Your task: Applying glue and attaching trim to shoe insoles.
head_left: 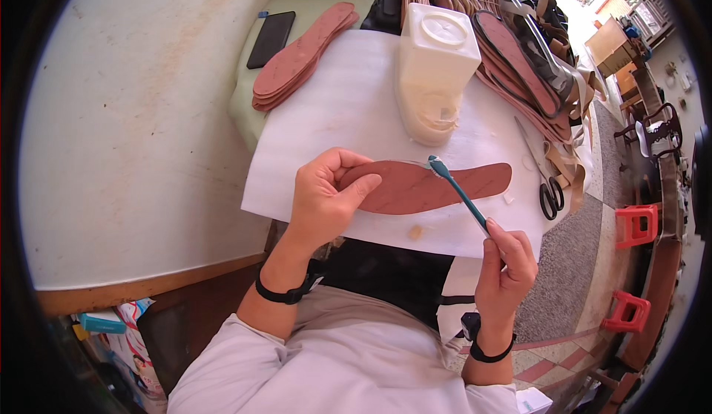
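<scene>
The left hand (330,195) is clamped on the near-left end of a reddish-brown insole (415,191), thumb laid across its upper face and the fingers behind and under its edge, while the right hand (508,262) has its fingertips closed together around the handle of a teal brush (461,194). The insole lies over the near part of the white-covered desk (356,80), between the hands, its long axis running from left to right, the broader end in the left hand's grip and the narrower end pointing free toward the right. The right hand sits below and to the right of that free end, apart from the insole, and only the brush bridges the gap: its handle slants up and to the left, across the insole's long axis rather than along it, so that its pale-smeared head reaches the far edge at about mid-length. Whether the bristles press on the surface or hover just over it, I cannot tell. That crossing angle looks like the relation that matters most, since the left hand is nearer the broad end and the right hand nearer the narrow one. Beyond the far edge, a cut-away white jug (437,61) stands just past the brush head, apart from both hands
</scene>
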Demonstrator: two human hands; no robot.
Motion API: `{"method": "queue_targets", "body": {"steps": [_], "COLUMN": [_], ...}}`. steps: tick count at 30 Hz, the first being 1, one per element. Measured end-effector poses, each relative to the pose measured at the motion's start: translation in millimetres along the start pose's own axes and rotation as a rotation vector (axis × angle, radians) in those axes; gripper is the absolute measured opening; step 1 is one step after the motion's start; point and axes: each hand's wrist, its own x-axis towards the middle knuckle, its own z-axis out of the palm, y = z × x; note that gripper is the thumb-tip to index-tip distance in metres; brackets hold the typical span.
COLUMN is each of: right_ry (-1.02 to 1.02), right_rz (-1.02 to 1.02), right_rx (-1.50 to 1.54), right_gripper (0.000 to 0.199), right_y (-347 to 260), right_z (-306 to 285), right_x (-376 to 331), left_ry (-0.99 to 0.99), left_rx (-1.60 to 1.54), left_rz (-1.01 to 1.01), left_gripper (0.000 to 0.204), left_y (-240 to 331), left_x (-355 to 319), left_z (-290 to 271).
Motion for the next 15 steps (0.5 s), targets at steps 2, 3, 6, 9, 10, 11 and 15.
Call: {"method": "queue_targets", "body": {"steps": [2,3,6,9,10,11,15], "right_ry": [0.0,-0.002,0.009,0.023,0.029,0.029,0.04], "right_rz": [-0.004,-0.007,-0.012,-0.011,-0.01,-0.011,-0.007], "right_rx": [-0.013,-0.022,-0.036,-0.042,-0.044,-0.048,-0.05], "right_gripper": [0.028,0.028,0.027,0.027,0.027,0.026,0.026], "right_y": [1,2,3,4,5,6,9], "right_z": [-2,-4,-7,-9,-10,-10,-14], "right_x": [0,0,-1,-1,-1,-2,-3], "left_ry": [0.002,0.003,0.016,0.018,0.015,0.012,0.007], "left_rx": [-0.004,-0.013,-0.048,-0.073,-0.078,-0.079,-0.088], "left_rz": [0.0,-0.001,0.009,0.008,0.005,0.007,0.007], "left_gripper": [0.018,0.018,0.016,0.015,0.015,0.015,0.015], "left_y": [0,0,-1,0,0,0,0], "left_x": [0,0,1,1,1,1,1], "left_z": [-1,-1,-1,-1,-1,-1,-2]}}
